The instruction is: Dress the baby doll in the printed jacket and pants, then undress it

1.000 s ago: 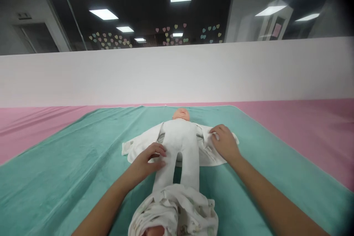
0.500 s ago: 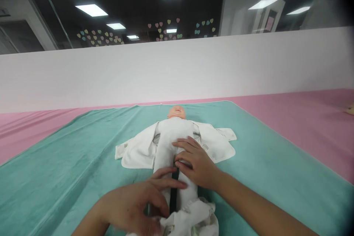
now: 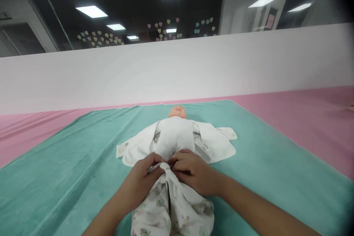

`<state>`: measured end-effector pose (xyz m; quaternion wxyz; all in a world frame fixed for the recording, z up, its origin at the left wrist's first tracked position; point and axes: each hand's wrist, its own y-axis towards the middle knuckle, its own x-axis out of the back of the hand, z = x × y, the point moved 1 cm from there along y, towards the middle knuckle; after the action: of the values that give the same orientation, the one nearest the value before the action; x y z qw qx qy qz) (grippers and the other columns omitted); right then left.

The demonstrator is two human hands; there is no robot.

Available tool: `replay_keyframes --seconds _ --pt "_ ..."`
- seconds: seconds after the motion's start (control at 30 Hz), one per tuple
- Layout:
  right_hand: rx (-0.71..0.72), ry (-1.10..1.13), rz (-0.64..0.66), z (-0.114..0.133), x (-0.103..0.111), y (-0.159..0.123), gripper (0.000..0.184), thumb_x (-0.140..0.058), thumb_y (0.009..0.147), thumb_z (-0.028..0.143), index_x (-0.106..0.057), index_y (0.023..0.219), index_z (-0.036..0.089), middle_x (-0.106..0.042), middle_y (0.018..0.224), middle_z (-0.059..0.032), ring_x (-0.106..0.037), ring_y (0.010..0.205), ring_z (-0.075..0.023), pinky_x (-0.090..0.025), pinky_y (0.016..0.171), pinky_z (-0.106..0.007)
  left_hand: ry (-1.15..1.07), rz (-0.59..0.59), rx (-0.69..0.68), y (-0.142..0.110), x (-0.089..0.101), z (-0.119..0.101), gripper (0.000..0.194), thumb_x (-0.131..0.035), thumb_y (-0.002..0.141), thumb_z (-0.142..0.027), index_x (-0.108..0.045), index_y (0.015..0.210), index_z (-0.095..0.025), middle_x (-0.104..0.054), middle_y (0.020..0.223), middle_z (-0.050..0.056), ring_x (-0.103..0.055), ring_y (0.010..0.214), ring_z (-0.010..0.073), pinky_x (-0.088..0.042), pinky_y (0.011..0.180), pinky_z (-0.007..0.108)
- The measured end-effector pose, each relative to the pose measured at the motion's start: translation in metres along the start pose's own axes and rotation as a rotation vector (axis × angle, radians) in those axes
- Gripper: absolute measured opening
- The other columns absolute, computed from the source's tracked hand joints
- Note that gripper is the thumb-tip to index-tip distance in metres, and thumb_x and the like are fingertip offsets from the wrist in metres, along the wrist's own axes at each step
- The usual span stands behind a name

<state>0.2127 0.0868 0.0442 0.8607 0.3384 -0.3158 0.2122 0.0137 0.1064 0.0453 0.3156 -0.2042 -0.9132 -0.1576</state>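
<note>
A baby doll (image 3: 177, 132) with a white cloth body lies on its back, head away from me. Beneath it an open white baby jacket (image 3: 138, 147) is spread, sleeves out to both sides. White baby pants (image 3: 182, 206) with a small animal print cover the doll's legs. My left hand (image 3: 143, 177) is closed on the left part of the waistband. Pinching the same waistband close by on the right is my right hand (image 3: 193, 171). Between the hands the waistband bunches up near the doll's crotch. The doll's feet are out of view or hidden.
A teal blanket (image 3: 72, 169) lies under the doll, over a pink sheet (image 3: 312, 118). Behind runs a low white wall (image 3: 171, 70), topped by dark glass (image 3: 132, 3) with heart stickers and light reflections. Some small pale object sits at the far right edge.
The pants have been pulled up from the lower legs to the doll's upper thighs. My left hand has moved forward with them; my right hand has come down and grips the waistband.
</note>
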Motion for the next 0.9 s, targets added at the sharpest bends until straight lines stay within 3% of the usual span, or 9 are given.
replay_keyframes --seconds 0.1,0.2,0.3,0.47,0.53,0.67,0.77,0.9 --pt "-0.063 0.086 0.063 0.005 0.002 0.0 0.021 -0.047 0.088 0.022 -0.056 0.069 0.017 -0.059 0.075 0.0028 -0.054 0.076 -0.009 -0.034 0.092 -0.028 0.153 -0.178 -0.23 -0.001 -0.007 0.007 0.012 -0.045 0.084 -0.025 -0.055 0.089 -0.023 -0.061 0.092 0.002 -0.055 0.09 0.0184 -0.042 0.079 0.029" --pt "-0.177 0.144 0.14 0.006 0.001 -0.002 0.031 -0.058 0.08 0.04 -0.047 0.061 0.017 -0.048 0.064 0.0037 -0.05 0.077 -0.0125 -0.04 0.077 -0.025 0.153 -0.223 -0.266 -0.001 -0.011 0.009 0.014 -0.043 0.084 -0.023 -0.055 0.09 -0.022 -0.061 0.087 0.001 -0.056 0.08 0.0164 -0.043 0.072 0.027" --pt "-0.258 0.172 0.126 0.003 0.001 -0.005 0.031 -0.062 0.074 0.038 -0.042 0.062 0.018 -0.043 0.065 0.0043 -0.045 0.072 -0.0117 -0.036 0.058 -0.021 0.064 -0.144 -0.096 0.001 -0.009 0.002 0.013 -0.045 0.083 -0.024 -0.056 0.089 -0.022 -0.061 0.082 0.0 -0.056 0.077 0.0163 -0.043 0.071 0.026" --pt "-0.28 0.193 -0.017 -0.003 -0.002 -0.007 0.014 -0.053 0.073 0.017 -0.041 0.065 0.018 -0.038 0.061 0.0065 -0.035 0.057 -0.0075 -0.027 0.049 -0.021 -0.271 0.166 0.127 0.003 0.004 -0.013 0.019 -0.056 0.079 -0.035 -0.062 0.087 -0.019 -0.061 0.083 0.001 -0.054 0.08 0.0183 -0.041 0.07 0.026" --pt "-0.272 0.154 -0.089 -0.005 -0.004 -0.007 0.01 -0.052 0.072 0.014 -0.044 0.068 0.019 -0.043 0.063 0.0059 -0.038 0.058 -0.0084 -0.03 0.051 -0.021 -0.411 0.188 0.172 0.003 0.007 -0.014 0.024 -0.054 0.081 -0.04 -0.063 0.085 -0.018 -0.06 0.081 0.002 -0.052 0.076 0.0169 -0.04 0.067 0.025" --pt "-0.138 -0.037 -0.213 -0.011 -0.008 -0.007 0.011 -0.055 0.07 0.013 -0.049 0.077 0.02 -0.057 0.082 0.0002 -0.05 0.075 -0.0139 -0.042 0.07 -0.028 -0.66 -0.02 0.152 0.005 0.007 -0.01 0.017 -0.057 0.082 -0.032 -0.06 0.075 -0.017 -0.054 0.071 0.0 -0.047 0.07 0.0131 -0.037 0.066 0.023" --pt "-0.016 -0.176 -0.198 -0.014 -0.009 -0.006 0.024 -0.057 0.068 0.011 -0.055 0.09 0.02 -0.06 0.1 -0.0039 -0.051 0.097 -0.0193 -0.037 0.093 -0.037 -0.904 -0.078 0.069 0.007 0.005 -0.006 0.005 -0.061 0.078 -0.019 -0.058 0.081 -0.019 -0.05 0.073 0.0 -0.047 0.071 0.0124 -0.037 0.07 0.024" --pt "-0.04 -0.23 -0.183 -0.014 -0.01 -0.006 0.04 -0.056 0.071 0.012 -0.055 0.11 0.021 -0.053 0.125 -0.0059 -0.044 0.117 -0.0199 -0.03 0.103 -0.039 -1.159 -0.041 0.022 0.007 0.005 -0.005 0.015 -0.058 0.073 -0.008 -0.056 0.083 -0.019 -0.044 0.079 0.0 -0.045 0.072 0.0112 -0.038 0.072 0.026"
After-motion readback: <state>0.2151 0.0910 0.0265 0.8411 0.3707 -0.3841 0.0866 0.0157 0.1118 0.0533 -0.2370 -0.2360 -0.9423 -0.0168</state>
